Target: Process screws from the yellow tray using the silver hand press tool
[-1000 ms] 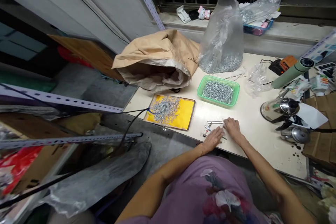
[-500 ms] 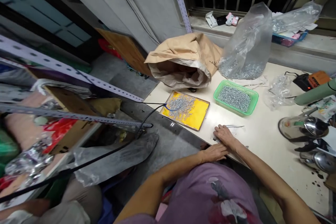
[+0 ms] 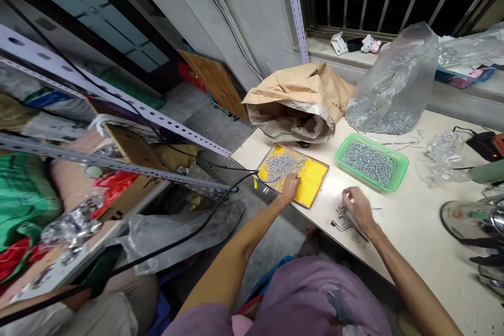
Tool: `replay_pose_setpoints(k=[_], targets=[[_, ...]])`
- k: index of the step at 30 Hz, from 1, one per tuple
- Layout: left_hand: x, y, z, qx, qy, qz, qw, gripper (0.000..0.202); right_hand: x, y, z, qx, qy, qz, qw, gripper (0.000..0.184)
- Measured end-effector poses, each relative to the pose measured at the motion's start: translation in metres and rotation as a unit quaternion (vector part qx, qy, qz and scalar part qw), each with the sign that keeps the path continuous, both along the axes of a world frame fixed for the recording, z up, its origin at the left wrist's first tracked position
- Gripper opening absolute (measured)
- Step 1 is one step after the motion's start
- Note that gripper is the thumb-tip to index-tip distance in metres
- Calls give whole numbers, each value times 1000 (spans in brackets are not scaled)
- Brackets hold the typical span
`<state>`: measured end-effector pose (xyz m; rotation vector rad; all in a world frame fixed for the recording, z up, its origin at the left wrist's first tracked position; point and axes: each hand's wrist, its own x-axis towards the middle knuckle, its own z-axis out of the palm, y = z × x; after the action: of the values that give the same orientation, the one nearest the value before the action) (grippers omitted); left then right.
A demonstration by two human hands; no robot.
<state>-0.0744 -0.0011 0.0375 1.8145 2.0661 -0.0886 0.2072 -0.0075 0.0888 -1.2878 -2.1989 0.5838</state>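
Observation:
My left hand (image 3: 290,188) reaches onto the yellow tray (image 3: 314,181), at the edge of a heap of small silver screws (image 3: 284,164). Its fingers are bent and drawn together, and what they pinch, if anything, is hidden. Slightly blurred, my right hand (image 3: 358,209) is held over the table near its front edge, fingers curled in. Whatever lies between those fingers is too small to make out. Just below and left of it is a small metal fixture (image 3: 343,224) with a bent lever. A green basket (image 3: 400,174) full of similar screws (image 3: 368,161) stands behind the right hand.
An open brown paper sack (image 3: 299,86) and a clear plastic bag (image 3: 397,79) of metal pieces stand at the back. Metal kettles (image 3: 468,220) are at the right. A black cable (image 3: 205,231) crosses at left, where another person's leg (image 3: 132,294) shows.
My left hand has left the right hand's side and moved left onto the yellow tray. My right hand has lifted and shifted, uncovering the metal fixture. The view has turned somewhat.

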Motion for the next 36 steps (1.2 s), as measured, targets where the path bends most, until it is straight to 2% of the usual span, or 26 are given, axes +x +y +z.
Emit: replay_pose_setpoints(k=[2, 4, 6, 7, 8, 10, 12, 13, 15, 18, 24, 27, 33, 36], targets=[[-3, 5, -2, -2, -30, 32, 999, 19, 11, 21, 21, 46, 14, -107, 993, 26], [-4, 7, -1, 11, -78, 84, 993, 15, 21, 33, 32, 60, 14, -170, 984, 33], [-1, 7, 1, 17, -162, 162, 973, 10, 21, 31, 31, 18, 29, -162, 986, 33], [2, 5, 2, 11, -224, 210, 952, 11, 16, 27, 28, -24, 47, -140, 989, 32], [6, 3, 3, -4, -297, 259, 919, 13, 7, 20, 23, -72, 71, -113, 988, 31], [15, -3, 6, -56, -454, 337, 823, 20, -17, 6, 11, -164, 126, -72, 976, 31], [24, -10, 11, -103, -578, 359, 725, 26, -47, -5, 2, -227, 172, -47, 958, 32], [28, -14, 14, -120, -618, 355, 691, 28, -60, -8, -2, -257, 190, -36, 947, 34], [34, -18, 20, -133, -663, 341, 652, 31, -81, -9, -5, -315, 220, -17, 923, 39], [35, -21, 31, -125, -678, 338, 641, 35, -96, -7, -9, -362, 248, -12, 898, 44], [21, -27, 49, -97, -649, 345, 672, 37, -103, -8, -18, -364, 254, -2, 896, 39], [18, -32, 54, -76, -637, 364, 675, 39, -112, -11, -18, -359, 263, -11, 895, 37], [26, -33, 52, 64, -592, 426, 682, 39, -135, -11, -10, -294, 286, -72, 909, 39], [27, -32, 49, 130, -561, 455, 679, 35, -146, -4, -13, -277, 258, -65, 923, 37]])
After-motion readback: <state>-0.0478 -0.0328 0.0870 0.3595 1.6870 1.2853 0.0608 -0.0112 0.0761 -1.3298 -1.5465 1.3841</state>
